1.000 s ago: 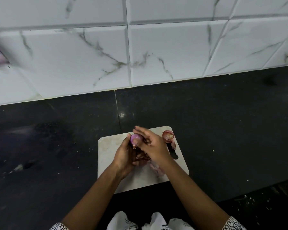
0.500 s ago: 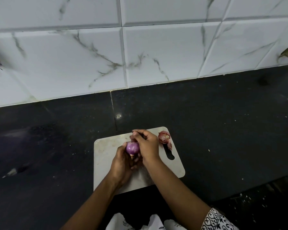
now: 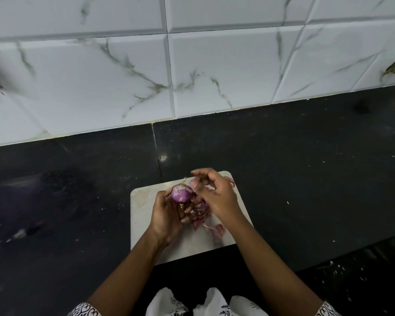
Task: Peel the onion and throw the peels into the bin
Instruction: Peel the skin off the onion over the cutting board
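Note:
A small purple onion [image 3: 181, 193] sits in the fingertips of my left hand [image 3: 168, 215], held above a white cutting board [image 3: 144, 206]. Most of its shiny purple flesh is bare. My right hand [image 3: 214, 197] hovers just right of the onion with fingers spread and blurred; I cannot tell whether a scrap of peel is in them. Loose pink peels [image 3: 203, 215] lie on the board under and between my hands. No bin is in view.
The board lies on a black stone counter [image 3: 306, 179] backed by a white marbled tile wall [image 3: 214, 76]. Small crumbs dot the counter. The counter's front edge drops off at the lower right [image 3: 363, 265].
My right hand has come off the onion and moved up and right, fingers spreading. More peels now lie on the board and the onion shows more bare flesh.

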`<control>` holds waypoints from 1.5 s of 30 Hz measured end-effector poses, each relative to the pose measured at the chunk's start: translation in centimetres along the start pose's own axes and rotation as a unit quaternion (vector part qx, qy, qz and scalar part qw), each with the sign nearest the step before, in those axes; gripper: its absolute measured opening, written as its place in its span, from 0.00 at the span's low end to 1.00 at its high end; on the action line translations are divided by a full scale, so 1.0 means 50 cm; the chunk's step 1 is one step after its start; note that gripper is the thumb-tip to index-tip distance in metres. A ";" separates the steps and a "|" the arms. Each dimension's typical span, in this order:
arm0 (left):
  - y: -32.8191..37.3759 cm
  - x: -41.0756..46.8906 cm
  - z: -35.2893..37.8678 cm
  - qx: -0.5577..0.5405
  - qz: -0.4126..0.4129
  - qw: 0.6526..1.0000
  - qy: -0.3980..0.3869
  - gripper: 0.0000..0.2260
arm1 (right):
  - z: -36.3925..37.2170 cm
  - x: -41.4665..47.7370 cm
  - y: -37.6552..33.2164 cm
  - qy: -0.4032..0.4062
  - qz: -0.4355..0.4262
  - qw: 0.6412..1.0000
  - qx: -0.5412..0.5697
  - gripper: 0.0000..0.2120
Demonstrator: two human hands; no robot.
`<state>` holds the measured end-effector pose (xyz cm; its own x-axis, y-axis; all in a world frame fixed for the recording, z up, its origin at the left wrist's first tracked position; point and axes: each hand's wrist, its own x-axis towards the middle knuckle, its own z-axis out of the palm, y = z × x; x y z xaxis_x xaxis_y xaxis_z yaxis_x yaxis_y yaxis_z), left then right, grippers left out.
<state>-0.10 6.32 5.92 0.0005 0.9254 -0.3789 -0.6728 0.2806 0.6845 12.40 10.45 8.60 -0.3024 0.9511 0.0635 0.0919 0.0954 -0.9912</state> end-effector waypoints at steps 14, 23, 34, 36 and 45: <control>-0.001 0.004 -0.029 -0.017 0.002 1.000 -0.013 0.19 | -0.005 0.029 0.027 0.072 -0.043 0.979 -0.186 0.02; -0.001 0.011 -0.049 -0.036 0.010 0.999 0.022 0.17 | -0.035 0.038 0.037 -0.109 0.054 0.891 -0.436 0.19; -0.010 0.012 -0.062 -0.099 0.015 0.993 -0.058 0.29 | -0.024 0.026 0.032 -0.007 0.001 0.879 -0.478 0.09; -0.010 0.011 -0.061 -0.107 0.015 0.993 -0.053 0.21 | -0.023 0.025 0.032 -0.018 -0.006 0.886 -0.462 0.10; -0.005 0.010 -0.055 -0.091 0.021 0.994 -0.048 0.16 | -0.029 0.023 0.022 -0.061 -0.017 0.955 -0.289 0.14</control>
<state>-1.98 6.02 3.84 0.0334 0.9578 -0.2856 -0.7964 0.1982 0.5713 13.51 12.08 7.75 -0.4195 0.9066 0.0460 0.5770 0.3054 -0.7575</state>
